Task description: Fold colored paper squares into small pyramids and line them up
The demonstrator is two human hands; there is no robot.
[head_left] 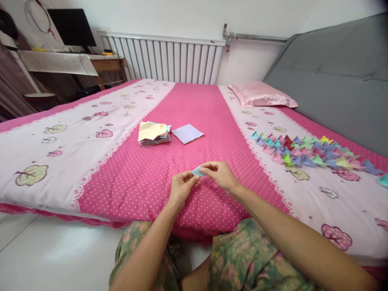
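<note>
A small light-blue folded paper (pixel 197 171) is pinched between my two hands, just above the near edge of the bed. My left hand (pixel 182 186) grips its left side between thumb and fingers. On its right side, my right hand (pixel 218 173) closes thumb and forefinger; the fingers hide part of the paper. Beyond my hands lies a flat lilac paper square (pixel 188 133). Left of that sits a stack of creased paper (pixel 154 133), cream-coloured on top. Several rows of small folded paper boats (pixel 306 150) in many colours stand on the bed to the right.
The bed has a pink dotted and white patterned cover (pixel 197 101). A pink pillow (pixel 262 95) lies at the far right, by a grey headboard (pixel 342 68). Behind the bed is a white radiator (pixel 163 58). A desk (pixel 60 64) with a monitor (pixel 72 27) stands far left.
</note>
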